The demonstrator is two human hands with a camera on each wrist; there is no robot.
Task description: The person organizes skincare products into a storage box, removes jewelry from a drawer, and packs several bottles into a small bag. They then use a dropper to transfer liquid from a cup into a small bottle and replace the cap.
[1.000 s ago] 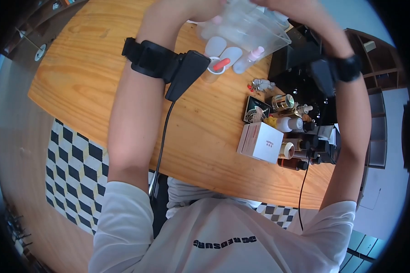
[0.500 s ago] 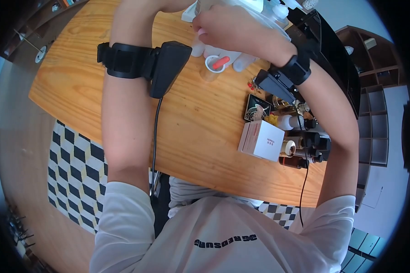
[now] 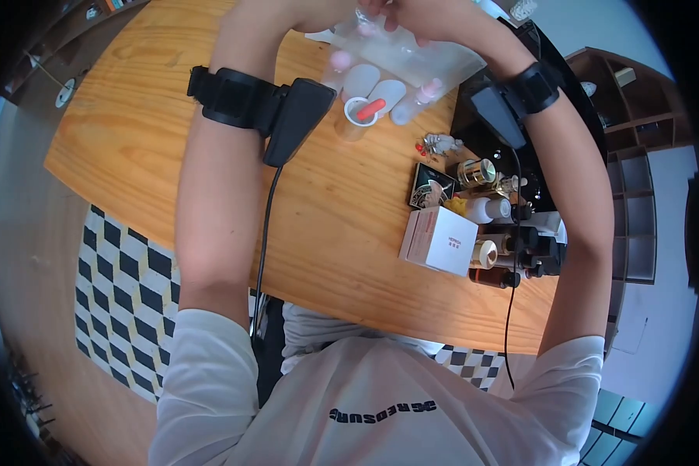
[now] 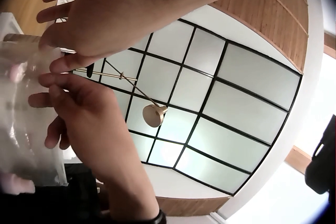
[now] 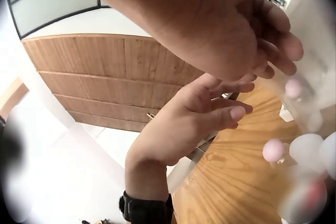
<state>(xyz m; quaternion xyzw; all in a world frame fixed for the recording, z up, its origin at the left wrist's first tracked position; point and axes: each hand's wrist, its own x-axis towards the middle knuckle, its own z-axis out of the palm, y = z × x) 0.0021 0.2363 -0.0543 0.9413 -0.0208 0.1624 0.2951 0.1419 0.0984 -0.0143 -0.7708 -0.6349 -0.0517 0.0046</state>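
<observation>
At the far side of the table, a frosted translucent plastic bag (image 3: 435,60) stands at the top of the head view, with something pink-topped showing in it. My right hand (image 3: 419,17) is at its upper edge, fingers curled onto the plastic. In the left wrist view the bag (image 4: 31,124) lies at the right hand's (image 4: 92,116) fingertips. My left hand (image 4: 115,22) is raised close beside the right, fingers extended at the bag's top. Below the bag are pink-capped bottles (image 3: 426,95), white oval pieces (image 3: 361,81) and a white-rimmed cup (image 3: 355,128) with a red stick (image 3: 371,109).
Right of the middle stand a white box (image 3: 443,241), a dark open tray (image 3: 427,186) and several cosmetic bottles (image 3: 495,210). A small grey figurine (image 3: 443,144) is behind them. Black equipment (image 3: 474,116) borders the table's right side. Cables run from both wrist cameras.
My right hand swung left across the bag, then moved back up and right to its top edge. The left forearm went left, then slightly right again. The bag stands lower and flatter than one second ago.
</observation>
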